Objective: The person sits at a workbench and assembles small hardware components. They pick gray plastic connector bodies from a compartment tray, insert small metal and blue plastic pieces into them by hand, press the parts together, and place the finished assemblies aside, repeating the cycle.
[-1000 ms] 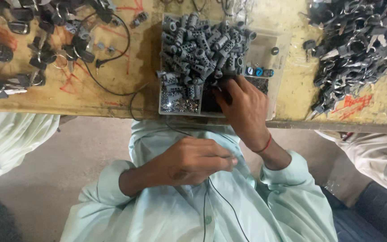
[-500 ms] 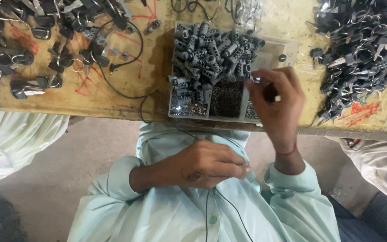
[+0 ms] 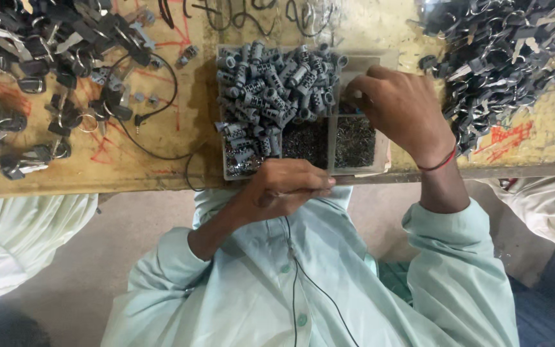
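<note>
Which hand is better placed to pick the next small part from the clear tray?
Probably the right hand: it already reaches into the clear tray, above the small dark parts. The left hand is closed at the table edge, outside the tray.

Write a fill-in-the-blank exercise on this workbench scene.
1. The right hand reaches into the clear ____ on the bench.
2. The cylinders heaped in it are ____ in colour.
3. The left hand is closed at the bench edge, in front of the person's pale green ____.
4. The band on the right wrist is ____.

Missing words: tray; grey; shirt; red
</note>
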A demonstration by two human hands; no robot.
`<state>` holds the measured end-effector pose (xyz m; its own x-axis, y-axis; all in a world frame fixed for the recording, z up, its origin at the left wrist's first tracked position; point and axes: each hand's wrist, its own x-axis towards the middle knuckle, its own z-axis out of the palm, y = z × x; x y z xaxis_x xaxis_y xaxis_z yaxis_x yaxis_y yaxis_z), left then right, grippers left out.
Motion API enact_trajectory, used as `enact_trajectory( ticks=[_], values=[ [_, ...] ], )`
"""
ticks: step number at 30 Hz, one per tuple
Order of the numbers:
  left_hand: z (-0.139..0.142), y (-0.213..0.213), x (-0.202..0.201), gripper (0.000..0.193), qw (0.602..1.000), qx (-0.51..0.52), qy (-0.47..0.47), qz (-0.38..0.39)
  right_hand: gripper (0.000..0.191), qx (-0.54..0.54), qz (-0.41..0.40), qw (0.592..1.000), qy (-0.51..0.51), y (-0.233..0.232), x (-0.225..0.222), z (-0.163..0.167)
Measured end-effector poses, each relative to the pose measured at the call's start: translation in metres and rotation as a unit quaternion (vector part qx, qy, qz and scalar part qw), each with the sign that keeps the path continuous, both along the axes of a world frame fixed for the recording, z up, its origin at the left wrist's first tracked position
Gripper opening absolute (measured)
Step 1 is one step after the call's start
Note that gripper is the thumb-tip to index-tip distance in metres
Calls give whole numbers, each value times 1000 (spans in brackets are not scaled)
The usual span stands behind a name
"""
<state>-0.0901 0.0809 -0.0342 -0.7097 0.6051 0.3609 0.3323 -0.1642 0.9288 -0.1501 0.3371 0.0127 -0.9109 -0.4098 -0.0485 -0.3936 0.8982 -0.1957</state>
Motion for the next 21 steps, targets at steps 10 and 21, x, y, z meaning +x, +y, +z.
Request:
enact_trajectory(
  ticks=[10, 21],
  values=[
    [-3, 2, 2, 20, 1000, -9, -10, -6, 10, -47, 57, 996, -44, 8, -12, -4],
    [6, -3, 2, 25, 1000, 2, 14, 2, 13, -704, -279, 625, -188, 29, 46, -29]
  ],
)
